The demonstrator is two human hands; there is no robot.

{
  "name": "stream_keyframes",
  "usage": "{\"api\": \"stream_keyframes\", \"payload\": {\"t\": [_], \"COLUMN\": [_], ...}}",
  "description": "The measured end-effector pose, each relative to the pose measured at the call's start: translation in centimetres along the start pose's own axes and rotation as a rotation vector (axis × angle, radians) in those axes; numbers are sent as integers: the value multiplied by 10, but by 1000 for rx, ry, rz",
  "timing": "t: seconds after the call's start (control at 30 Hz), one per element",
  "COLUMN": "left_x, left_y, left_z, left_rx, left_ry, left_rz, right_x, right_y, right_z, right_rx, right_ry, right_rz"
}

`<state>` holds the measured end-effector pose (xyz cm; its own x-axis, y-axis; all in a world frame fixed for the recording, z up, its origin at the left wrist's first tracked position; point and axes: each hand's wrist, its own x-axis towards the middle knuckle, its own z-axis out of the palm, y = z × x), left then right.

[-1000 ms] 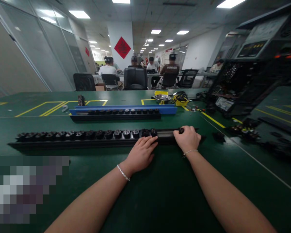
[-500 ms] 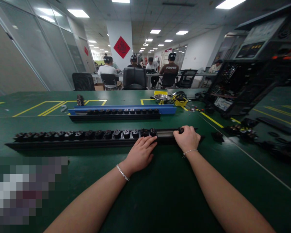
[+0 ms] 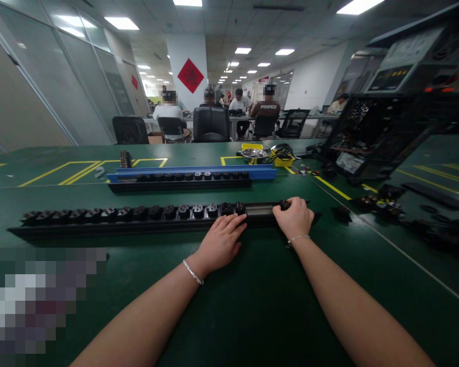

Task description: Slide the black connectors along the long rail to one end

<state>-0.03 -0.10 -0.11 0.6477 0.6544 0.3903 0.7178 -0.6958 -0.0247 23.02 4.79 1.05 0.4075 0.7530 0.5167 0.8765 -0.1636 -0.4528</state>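
Observation:
A long black rail (image 3: 110,228) lies across the green table with a row of black socket modules (image 3: 168,211) set along its channel. My left hand (image 3: 222,237) rests with fingers stretched over the rail's front edge, fingertips close to the last module (image 3: 240,208) of the row. Toward the right end, my right hand (image 3: 296,218) pinches a small black socket module (image 3: 284,205), mostly covered by the fingers. Between that module and the row, a bare metallic stretch of track (image 3: 260,209) shows.
Behind stands a blue rail (image 3: 263,172) beside a shorter black rail with modules (image 3: 179,184). A metal bowl (image 3: 253,154) and cables are farther back. At right are an open computer case (image 3: 352,137) and loose black parts (image 3: 378,204). People sit at a far table.
Both hands keep nearly the same place on the rail. The whole view has shifted very slightly; no module has visibly moved along the track.

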Motion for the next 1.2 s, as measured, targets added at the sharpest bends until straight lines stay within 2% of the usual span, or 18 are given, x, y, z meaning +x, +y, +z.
{"api": "stream_keyframes", "payload": {"t": [0.8, 1.2], "left_x": [0, 0], "left_y": [3, 3], "left_z": [-3, -2], "left_rx": [-40, -39], "left_ry": [-1, 2], "left_rz": [-6, -10], "right_x": [3, 4], "right_y": [3, 4], "right_z": [-1, -10], "right_rx": [-66, -72], "right_ry": [-35, -52], "right_rz": [26, 25]}}
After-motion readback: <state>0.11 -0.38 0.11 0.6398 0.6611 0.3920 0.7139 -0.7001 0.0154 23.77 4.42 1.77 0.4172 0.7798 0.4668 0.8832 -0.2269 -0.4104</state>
